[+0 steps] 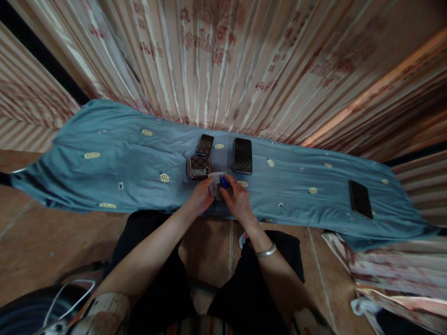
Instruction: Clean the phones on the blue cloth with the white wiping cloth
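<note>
In the head view my left hand [203, 195] grips a pale grey, flat thing [217, 178] by its left side; its kind is unclear. My right hand [238, 199] is closed around a small blue object [224, 183], held against the grey thing's right side. Just beyond my left hand lies a small phone-like item with a checkered face [199, 164]. Behind it rests a dark phone [205, 145]. A larger black phone-like device [242, 156] lies beyond my right hand. My fingers partly cover both held things.
Teal cloth with yellow prints [139, 163] covers a long, narrow surface in front of me. Another black device [361, 199] lies near its right end. A patterned curtain [223, 70] hangs directly behind. Below is a tiled floor [206, 246]; a white cable [70, 307] loops at lower left.
</note>
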`<state>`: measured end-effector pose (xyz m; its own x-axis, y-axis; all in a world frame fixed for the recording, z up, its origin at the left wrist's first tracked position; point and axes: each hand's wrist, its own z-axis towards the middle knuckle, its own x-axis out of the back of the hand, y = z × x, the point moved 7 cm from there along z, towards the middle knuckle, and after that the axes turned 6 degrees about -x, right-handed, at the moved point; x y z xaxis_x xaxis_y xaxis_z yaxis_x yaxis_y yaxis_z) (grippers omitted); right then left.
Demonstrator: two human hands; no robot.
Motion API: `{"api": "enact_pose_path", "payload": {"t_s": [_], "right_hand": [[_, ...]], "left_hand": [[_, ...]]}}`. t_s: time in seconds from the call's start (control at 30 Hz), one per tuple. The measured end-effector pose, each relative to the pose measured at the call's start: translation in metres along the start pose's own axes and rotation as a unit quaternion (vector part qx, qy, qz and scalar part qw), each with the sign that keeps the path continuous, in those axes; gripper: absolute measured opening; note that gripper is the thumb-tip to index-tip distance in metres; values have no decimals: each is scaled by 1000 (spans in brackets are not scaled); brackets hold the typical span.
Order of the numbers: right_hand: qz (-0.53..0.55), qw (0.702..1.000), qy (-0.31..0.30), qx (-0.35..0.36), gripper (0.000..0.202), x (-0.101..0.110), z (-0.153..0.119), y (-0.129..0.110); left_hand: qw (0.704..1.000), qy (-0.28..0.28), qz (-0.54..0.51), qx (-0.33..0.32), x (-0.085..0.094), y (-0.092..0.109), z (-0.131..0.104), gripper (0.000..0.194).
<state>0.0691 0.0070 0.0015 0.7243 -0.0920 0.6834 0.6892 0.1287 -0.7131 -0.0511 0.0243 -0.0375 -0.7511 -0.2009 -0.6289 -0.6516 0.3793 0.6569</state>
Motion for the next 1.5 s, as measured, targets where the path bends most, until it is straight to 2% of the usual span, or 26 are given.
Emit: {"api": "enact_pose_path", "payload": {"t_s": [0.13,0.27,0.37,0.47,0.53,0.6,0.67,0.7,0.73,0.8,0.87,0.93,1.03,1.17,1.33,1.5], "right_hand": [[-67,997,-24,32,55,-8,-2,-9],[-74,993,-57,77,55,-12,-4,-18],[-16,996,-61,55,51,-9,-1,-12],[126,990,-63,-26,45,-3,7,5],[266,954,-88,-110,42,-4,10,17],[389,894,-120,-184,45,-10,8,24],[450,852,-145,-224,53,-15,5,25],[452,849,-153,-229,55,-16,4,24],[437,857,-156,-223,56,-16,3,22],[359,906,-138,-177,54,-12,3,17],[234,963,-95,-92,52,-4,3,8],[98,993,-59,-8,50,0,1,-2],[-63,996,-52,46,51,-4,-2,-10],[-184,980,-68,44,51,-13,0,-12],[-217,973,-69,29,47,-16,3,-13],[-189,978,-59,62,48,-16,-3,-15]], "left_hand": [[1000,21,6,0,-2,0,2,26],[999,43,18,12,3,-2,2,29],[999,31,26,15,4,-2,3,27],[1000,13,17,21,2,-1,2,27],[1000,-2,10,29,-1,0,1,29],[999,-24,8,33,-4,2,-1,30],[998,-48,8,36,-7,3,-3,32],[998,-58,10,38,-8,2,-4,33],[997,-65,14,40,-8,1,-5,33],[997,-61,23,42,-8,0,-6,31],[999,-28,17,37,-4,-1,-7,29],[999,9,0,34,-1,-3,-7,31],[999,25,-12,25,1,-5,-6,33],[1000,14,-6,19,3,-9,-5,29],[1000,-4,25,6,9,-11,-3,20],[1000,9,21,-10,10,-10,-3,19]]}}
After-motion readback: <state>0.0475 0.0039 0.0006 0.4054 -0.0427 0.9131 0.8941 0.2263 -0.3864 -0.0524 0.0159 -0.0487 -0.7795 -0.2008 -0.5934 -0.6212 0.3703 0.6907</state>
